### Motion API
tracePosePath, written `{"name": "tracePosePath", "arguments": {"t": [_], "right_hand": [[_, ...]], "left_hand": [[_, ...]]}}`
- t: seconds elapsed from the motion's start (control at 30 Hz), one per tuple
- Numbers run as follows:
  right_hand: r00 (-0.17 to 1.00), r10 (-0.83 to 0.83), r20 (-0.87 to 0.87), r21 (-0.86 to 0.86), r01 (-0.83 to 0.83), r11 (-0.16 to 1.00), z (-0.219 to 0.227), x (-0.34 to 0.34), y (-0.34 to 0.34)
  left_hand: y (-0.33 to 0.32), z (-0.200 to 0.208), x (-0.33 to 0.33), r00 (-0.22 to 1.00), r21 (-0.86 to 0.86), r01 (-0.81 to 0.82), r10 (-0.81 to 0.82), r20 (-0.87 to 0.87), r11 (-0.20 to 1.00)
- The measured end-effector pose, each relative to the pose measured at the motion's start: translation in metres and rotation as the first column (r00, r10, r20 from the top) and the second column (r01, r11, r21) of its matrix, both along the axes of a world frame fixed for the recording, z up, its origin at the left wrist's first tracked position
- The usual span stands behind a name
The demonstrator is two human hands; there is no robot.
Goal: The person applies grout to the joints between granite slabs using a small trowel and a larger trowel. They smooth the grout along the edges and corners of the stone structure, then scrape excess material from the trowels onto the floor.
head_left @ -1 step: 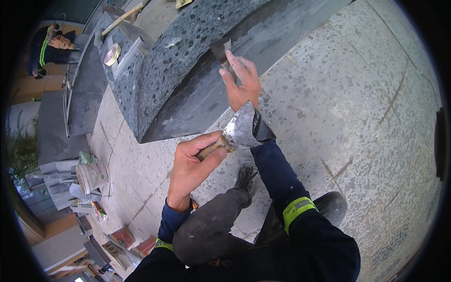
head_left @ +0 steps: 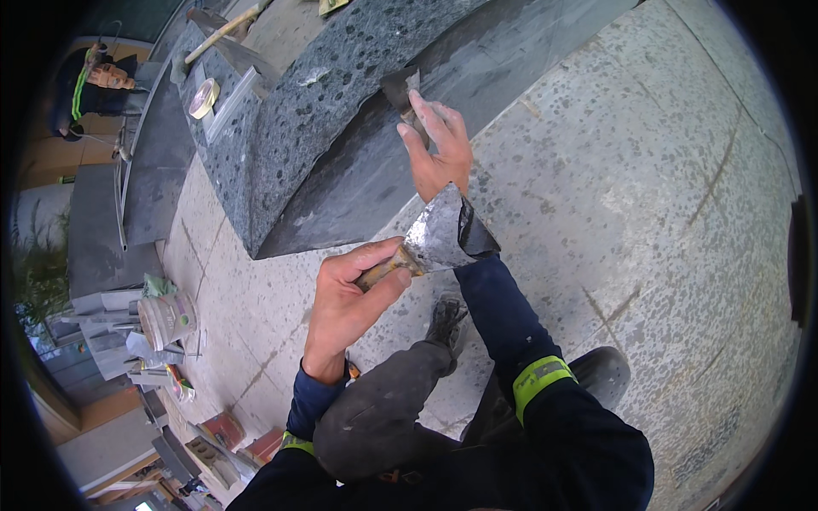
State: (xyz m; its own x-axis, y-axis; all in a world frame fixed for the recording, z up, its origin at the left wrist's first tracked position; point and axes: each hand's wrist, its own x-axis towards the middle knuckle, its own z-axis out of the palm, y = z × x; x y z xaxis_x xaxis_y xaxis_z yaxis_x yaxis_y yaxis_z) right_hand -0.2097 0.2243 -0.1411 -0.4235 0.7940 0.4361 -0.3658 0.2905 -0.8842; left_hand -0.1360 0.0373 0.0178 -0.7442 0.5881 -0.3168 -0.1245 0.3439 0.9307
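My left hand (head_left: 345, 298) grips the worn handle of a wide putty knife (head_left: 436, 228); dark grey paste sits along the far edge of its blade, above my right forearm. Farther ahead, my right hand (head_left: 445, 152) is closed round a second, smaller putty knife (head_left: 399, 88). That blade lies at the upper edge of the smooth dark side face (head_left: 341, 192) of a grey stone block (head_left: 311, 115), where the side meets the spotted top. Whether the blade presses on the stone I cannot tell.
A tape roll (head_left: 204, 99) and a wooden-handled tool (head_left: 223, 34) lie on the stone at the far left. Left of me, a bucket (head_left: 167, 318) stands among slab offcuts on the speckled paving (head_left: 648, 196). Another person (head_left: 102, 81) is at the upper left.
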Motion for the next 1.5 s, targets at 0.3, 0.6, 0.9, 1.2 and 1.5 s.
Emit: {"name": "tracePosePath", "arguments": {"t": [0.3,0.6,0.9,1.2,1.5], "right_hand": [[0.998,-0.067,0.004,0.130,0.066,0.989,-0.006,-0.006,0.006],[0.991,0.059,0.116,0.126,-0.073,0.989,-0.017,0.018,0.018],[0.952,0.307,-0.013,-0.344,-0.292,0.892,0.002,0.070,0.048],[0.876,0.405,0.260,0.051,-0.431,0.901,0.080,0.191,0.128],[0.818,-0.130,0.560,0.615,-0.306,0.727,0.136,0.236,0.137]], "left_hand": [[0.007,-0.004,-0.010,0.997,0.005,0.027,-0.027,-0.076,1.000],[0.014,-0.004,-0.007,0.995,0.007,0.031,-0.030,-0.095,0.999],[0.015,0.001,-0.009,0.997,-0.022,-0.071,0.070,-0.045,0.997],[0.042,0.004,-0.045,0.969,-0.130,-0.065,0.031,-0.243,0.989],[0.080,0.019,-0.025,0.696,-0.234,-0.108,-0.095,-0.712,0.966]]}}
